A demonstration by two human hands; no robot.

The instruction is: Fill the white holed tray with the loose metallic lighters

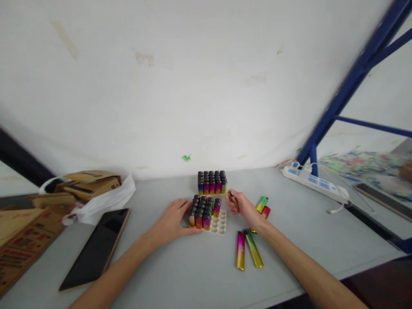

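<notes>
My left hand [175, 221] rests with fingers apart against the left side of a white tray [219, 224]. Upright lighters [199, 211] with black tops fill the tray's left part; empty round slots show at its right. Behind it stands a second block of upright lighters [212, 182]. Just right of the trays, my right hand [236, 204] is closed around a lighter [233, 197]. A pink and yellow lighter [240, 251] and a green and yellow lighter [253, 249] lie on the table. Green [262, 204] and red [265, 212] ones lie partly behind my right wrist.
A black flat panel [96, 249] lies at the left, near cardboard boxes [28, 240] and a white plastic bag [99, 201]. At the right are a power strip [315, 183] with cables and a blue metal frame [341, 103]. Someone's hand [406, 171] shows at the right edge.
</notes>
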